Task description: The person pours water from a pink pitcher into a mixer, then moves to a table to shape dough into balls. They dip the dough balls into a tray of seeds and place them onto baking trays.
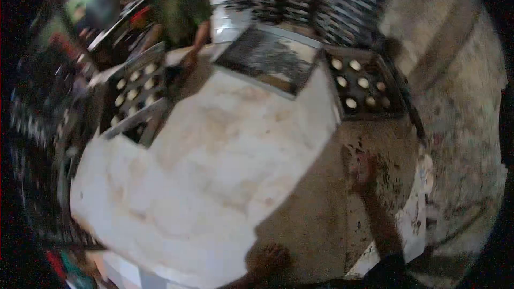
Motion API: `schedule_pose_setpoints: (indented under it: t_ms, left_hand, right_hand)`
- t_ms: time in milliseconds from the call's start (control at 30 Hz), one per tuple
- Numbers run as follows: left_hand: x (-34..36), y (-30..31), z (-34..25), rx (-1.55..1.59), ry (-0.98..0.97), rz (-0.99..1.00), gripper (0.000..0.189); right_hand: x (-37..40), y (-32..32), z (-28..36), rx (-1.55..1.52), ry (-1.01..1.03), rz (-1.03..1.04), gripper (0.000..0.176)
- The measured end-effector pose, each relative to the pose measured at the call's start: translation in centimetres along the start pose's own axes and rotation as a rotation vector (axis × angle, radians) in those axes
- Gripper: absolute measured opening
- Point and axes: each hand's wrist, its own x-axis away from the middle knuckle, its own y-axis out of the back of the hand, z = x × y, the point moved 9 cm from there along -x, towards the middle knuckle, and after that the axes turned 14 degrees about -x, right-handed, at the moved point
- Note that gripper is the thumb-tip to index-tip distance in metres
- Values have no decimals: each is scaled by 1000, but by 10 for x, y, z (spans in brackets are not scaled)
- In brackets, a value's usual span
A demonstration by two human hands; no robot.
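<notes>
Near the bottom centre, my left hand (269,258) is over the edge of a large white sheet of dough or cloth (214,155); its fingers are too dark and blurred to make out. My right hand (362,167) reaches forward over the brown table surface (316,208), to the right of the white sheet. Blur hides its fingers and anything between them. Dark specks are scattered on the surface around it. Beyond this hand stands a dark tray (369,115) with several pale round pieces.
A metal-framed tray (257,77) lies at the far edge of the sheet. At the left is another dark tray (124,124) with round pieces. A person in a green shirt (184,13) stands across the table. Tall stacks of trays (348,5) rise behind.
</notes>
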Motion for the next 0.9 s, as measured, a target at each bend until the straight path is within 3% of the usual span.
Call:
schedule_pose_setpoints:
  t_ms: [33, 100, 167, 233, 300, 333, 400, 500, 533, 600, 667, 700, 733, 800, 900]
  left_hand:
    - [0, 14, -6, -45, -57, -62, 42]
    - [9, 47, -14, -179, -108, -205, 40]
    - [10, 54, -11, -273, -60, -307, 37]
    - [5, 28, 11, 246, -62, -179, 28]
    - [56, 48, 36, 291, 9, -219, 28]
    - [85, 61, 51, 346, 42, -226, 28]
    - [150, 86, 82, 456, 100, -241, 27]
    - [286, 130, 119, 476, 223, -288, 30]
    - [334, 148, 136, 420, 289, -330, 34]
    - [422, 124, 193, 555, 488, -478, 32]
    - [518, 180, 206, 589, 617, -678, 28]
    - [560, 211, 210, 503, 714, -745, 26]
    - [600, 235, 215, 405, 807, -812, 23]
    - [675, 254, 225, 334, 917, -1054, 22]
    - [771, 267, 238, 287, 998, -1224, 20]
  right_hand:
    - [23, -41, 78, 262, 183, 171, 39]
    - [77, -107, 180, 432, 538, 290, 34]
    - [125, -121, 125, 156, 105, 341, 28]
    - [148, -163, 190, 198, 204, 422, 25]
    - [171, -195, 273, 188, 393, 462, 16]
    - [182, -202, 255, 162, 416, 489, 16]
    - [184, -196, 176, -151, 79, 318, 19]
    - [234, -241, 320, -8, 84, 260, 13]
    - [259, -272, 335, -33, 73, 279, 13]
    - [308, -298, 350, -231, 41, 156, 15]
    - [366, -377, 340, -385, 181, 255, 18]
    - [402, -426, 350, -439, 73, 363, 17]
    - [446, -478, 374, -496, -30, 469, 17]
    - [519, -552, 468, -319, 71, 808, 17]
    - [591, -625, 548, -441, 208, 1023, 20]
